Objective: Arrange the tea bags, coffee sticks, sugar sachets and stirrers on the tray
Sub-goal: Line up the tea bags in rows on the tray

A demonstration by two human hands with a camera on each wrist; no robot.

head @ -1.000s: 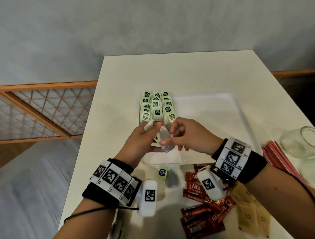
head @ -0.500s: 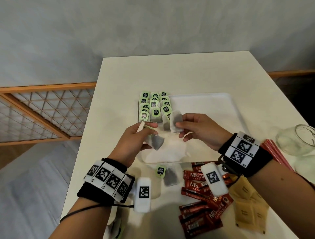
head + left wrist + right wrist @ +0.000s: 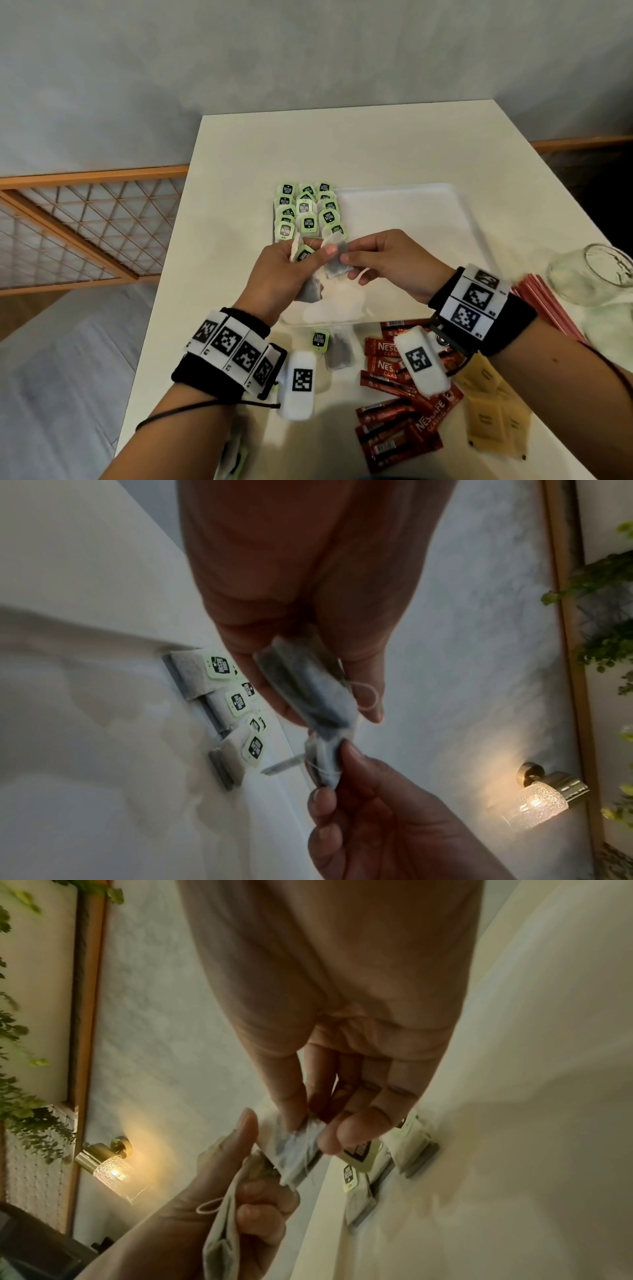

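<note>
Over the near left part of the white tray (image 3: 411, 219), my left hand (image 3: 310, 253) grips a small bunch of tea bags (image 3: 308, 693). My right hand (image 3: 342, 253) meets it and pinches one grey tea bag (image 3: 298, 1141) between thumb and forefinger. Rows of tea bags with green tags (image 3: 306, 212) lie along the tray's left side. One loose tea bag (image 3: 337, 351) lies on the table in front of the tray. Red coffee sticks (image 3: 400, 418), brown sugar sachets (image 3: 493, 414) and red stirrers (image 3: 548, 308) lie on the table at the near right.
A clear glass jar (image 3: 592, 274) lies on its side at the right edge, beside the stirrers. The tray's middle and right part is bare. The white table (image 3: 342, 144) stretches away beyond the tray; a wooden lattice rail (image 3: 85, 222) stands to its left.
Half a second ago my right hand held a tea bag out by the rows, apart from the left. It has come back to the left hand and pinches a bag there.
</note>
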